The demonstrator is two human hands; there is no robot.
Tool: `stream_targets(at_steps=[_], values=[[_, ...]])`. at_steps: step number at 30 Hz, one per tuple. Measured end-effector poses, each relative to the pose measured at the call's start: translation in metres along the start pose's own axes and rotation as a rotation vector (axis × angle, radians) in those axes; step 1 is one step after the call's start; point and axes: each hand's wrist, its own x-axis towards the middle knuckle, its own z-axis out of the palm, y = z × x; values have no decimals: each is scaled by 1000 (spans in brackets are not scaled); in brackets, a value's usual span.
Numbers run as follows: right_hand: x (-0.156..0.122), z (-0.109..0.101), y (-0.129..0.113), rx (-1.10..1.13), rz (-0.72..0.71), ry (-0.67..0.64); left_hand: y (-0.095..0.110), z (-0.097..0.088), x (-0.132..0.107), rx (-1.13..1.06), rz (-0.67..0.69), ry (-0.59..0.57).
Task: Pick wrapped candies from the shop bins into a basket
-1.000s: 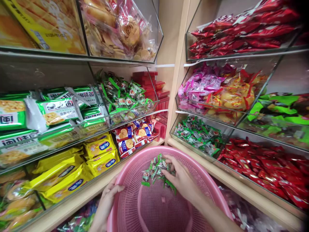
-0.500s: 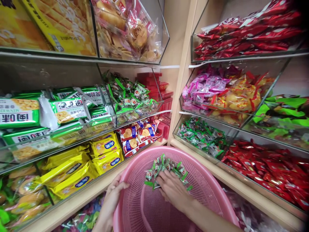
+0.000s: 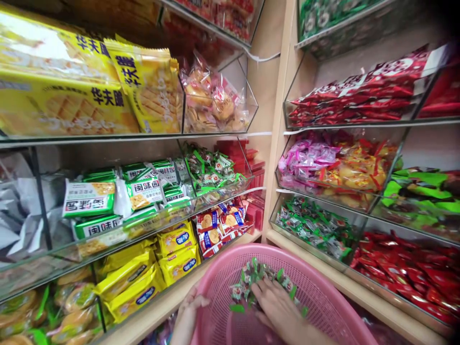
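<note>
A pink plastic mesh basket [image 3: 309, 261] stands tilted in the lower middle, in front of the shelf corner. My left hand [image 3: 189, 311] grips its left rim, thumb on the inner side and fingers outside. Inside the basket, my right hand [image 3: 275, 302] reaches over a small pile of wrapped candies [image 3: 253, 275] in clear wrappers with green ends. Its fingers are bent down into the pile and closed on some of them; the fingertips are hidden among the wrappers.
Shelves with clear bins meet in a corner. At left are yellow waffle packs [image 3: 64, 96], green-and-white packs [image 3: 142, 189] and yellow packs [image 3: 132, 282]. At right, similar green-wrapped candies [image 3: 312, 223] lie beside red packets [image 3: 406, 273]. A wooden shelf edge [image 3: 359, 287] runs close beside the basket.
The view has tilted up and turned left, so the shelves, basket and hands sit lower and further right. Both hands keep their places at the rim and on the candies.
</note>
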Motion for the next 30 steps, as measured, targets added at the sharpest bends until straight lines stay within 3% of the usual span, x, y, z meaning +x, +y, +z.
stream_targets(at_steps=[3,6,11,14,18,23,27,30], values=[[6,-24,4,119,-41,13,0,0,4,7,-10,-5],[24,-77,6,223,-73,122,-1,3,6,-24,-31,-20],[86,-181,4,392,-85,585,9,9,-3,-27,38,-102],[130,-217,-1,470,-46,683,13,9,-6,-3,49,-143],[175,-230,-15,524,49,547,8,4,2,-24,71,-173],[200,-229,-34,438,154,329,-6,1,14,-98,69,-118],[204,-227,-38,445,234,322,-5,1,10,-59,69,-67],[205,-227,-34,563,248,390,2,5,2,-83,52,-133]])
